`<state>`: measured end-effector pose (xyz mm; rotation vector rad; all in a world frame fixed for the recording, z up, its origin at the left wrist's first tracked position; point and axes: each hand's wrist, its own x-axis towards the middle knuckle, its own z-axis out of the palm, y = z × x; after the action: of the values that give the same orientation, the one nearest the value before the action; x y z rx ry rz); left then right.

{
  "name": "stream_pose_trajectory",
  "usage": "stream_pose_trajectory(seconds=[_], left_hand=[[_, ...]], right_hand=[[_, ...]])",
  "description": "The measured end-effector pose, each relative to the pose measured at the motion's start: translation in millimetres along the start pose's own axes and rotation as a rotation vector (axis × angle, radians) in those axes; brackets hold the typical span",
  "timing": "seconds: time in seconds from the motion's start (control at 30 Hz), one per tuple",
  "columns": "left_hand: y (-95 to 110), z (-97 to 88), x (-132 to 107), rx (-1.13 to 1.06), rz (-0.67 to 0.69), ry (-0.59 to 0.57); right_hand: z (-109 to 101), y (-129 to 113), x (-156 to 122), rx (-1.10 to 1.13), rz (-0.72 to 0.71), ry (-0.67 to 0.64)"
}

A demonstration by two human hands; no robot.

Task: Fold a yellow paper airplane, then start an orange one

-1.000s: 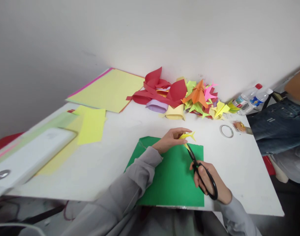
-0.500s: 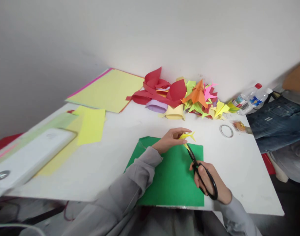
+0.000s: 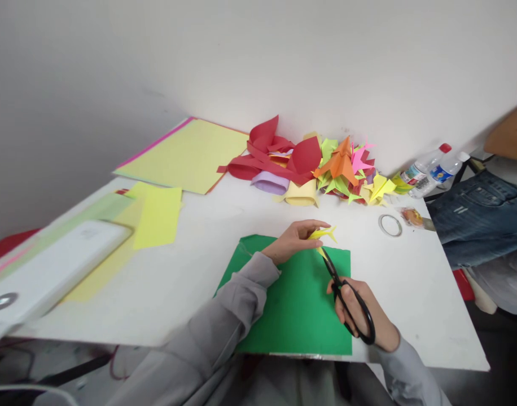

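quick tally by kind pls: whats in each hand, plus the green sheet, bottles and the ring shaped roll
Scissors in the right hand: 1
Yellow paper piece in the left hand, seemingly a single one: 1
Green sheet: 1
Red-capped bottle and white-capped bottle: 2
Ring-shaped roll: 1
Total: 6

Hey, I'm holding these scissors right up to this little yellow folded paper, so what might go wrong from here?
The scissors point at the left hand, so a slip might nick a finger. The yellow folded paper has thin tips, which could bend or be snipped too far. The green sheet reaches the table's near edge, so a sleeve might shift it.
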<state>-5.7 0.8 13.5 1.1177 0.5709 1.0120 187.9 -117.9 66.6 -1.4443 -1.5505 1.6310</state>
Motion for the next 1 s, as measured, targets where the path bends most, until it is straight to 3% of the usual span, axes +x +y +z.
stream_pose_trajectory(seconds=[1.0], left_hand=[[-1.1,0.4,0.5,-0.046,-0.003,-0.001]], right_hand=[[0.8,2.5,-0.5,-0.026,0.002,0.008]])
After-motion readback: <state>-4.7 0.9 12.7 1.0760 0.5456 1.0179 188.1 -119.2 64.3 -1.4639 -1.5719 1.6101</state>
